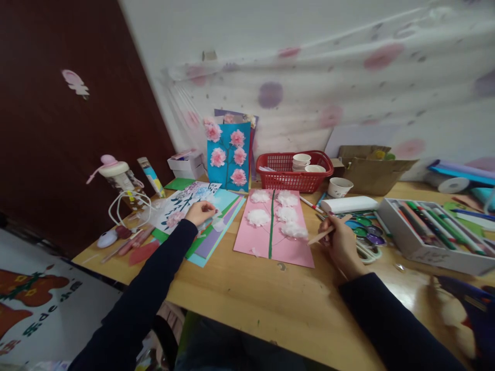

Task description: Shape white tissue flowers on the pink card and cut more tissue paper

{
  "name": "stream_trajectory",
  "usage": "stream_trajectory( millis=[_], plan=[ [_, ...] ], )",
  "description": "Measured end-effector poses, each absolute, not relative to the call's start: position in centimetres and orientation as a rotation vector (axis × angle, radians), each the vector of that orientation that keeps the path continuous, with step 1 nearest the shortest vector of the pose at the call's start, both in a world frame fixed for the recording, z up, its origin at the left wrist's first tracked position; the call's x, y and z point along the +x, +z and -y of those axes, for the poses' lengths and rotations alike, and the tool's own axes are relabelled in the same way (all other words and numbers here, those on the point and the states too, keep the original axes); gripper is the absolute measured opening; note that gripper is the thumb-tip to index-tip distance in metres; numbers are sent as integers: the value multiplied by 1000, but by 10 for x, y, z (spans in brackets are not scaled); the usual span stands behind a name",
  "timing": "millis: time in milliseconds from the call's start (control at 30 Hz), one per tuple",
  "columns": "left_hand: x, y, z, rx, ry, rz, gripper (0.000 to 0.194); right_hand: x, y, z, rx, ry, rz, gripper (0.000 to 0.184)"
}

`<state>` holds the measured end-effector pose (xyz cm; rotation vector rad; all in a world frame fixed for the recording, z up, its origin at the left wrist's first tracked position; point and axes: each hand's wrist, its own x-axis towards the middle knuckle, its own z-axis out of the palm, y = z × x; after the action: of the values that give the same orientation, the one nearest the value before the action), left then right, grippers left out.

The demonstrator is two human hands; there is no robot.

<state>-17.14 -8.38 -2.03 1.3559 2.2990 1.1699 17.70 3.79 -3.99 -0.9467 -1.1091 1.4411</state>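
Observation:
My left hand is over the stack of coloured papers left of centre. Its fingertips are pinched together, and what they hold, if anything, is too small to make out. My right hand grips a flat wooden craft stick, whose tip points at the right edge of a pink card. White fluffy flowers sit on both sides of a green stem on this card. Under and beside my left hand lies a sheet with printed flowers.
A blue card with pink flowers stands at the back beside a red basket holding paper cups. Right of my right hand are a paint palette, scissors and a box of markers. A bottle stands far left.

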Motion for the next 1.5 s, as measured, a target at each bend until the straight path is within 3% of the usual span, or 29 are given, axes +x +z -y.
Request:
stream_trajectory(
  millis=[267, 467, 767, 1133, 1300, 1500],
  plan=[
    [-130, 6, 83, 1160, 1384, -1750, 32, 179, -41, -40, -885, 1395, 1121, 32],
    [-38, 13, 65, 1265, 1187, -1254, 33, 174, -33, -26, -821, 1421, 1228, 34],
    [1, -18, 42, 1348, 1127, -1365, 28, 166, -27, -14, -755, 1461, 1336, 38],
    [1, -23, 46, 1324, 1050, -1287, 27, 168, -25, -15, -834, 1417, 1309, 36],
    [0, -22, 46, 1264, 1057, -1244, 18, 168, -25, -15, -831, 1405, 1303, 39],
    [-4, -23, 47, 1224, 1090, -1216, 35, 171, -32, -24, -835, 1306, 1163, 37]
  ],
)
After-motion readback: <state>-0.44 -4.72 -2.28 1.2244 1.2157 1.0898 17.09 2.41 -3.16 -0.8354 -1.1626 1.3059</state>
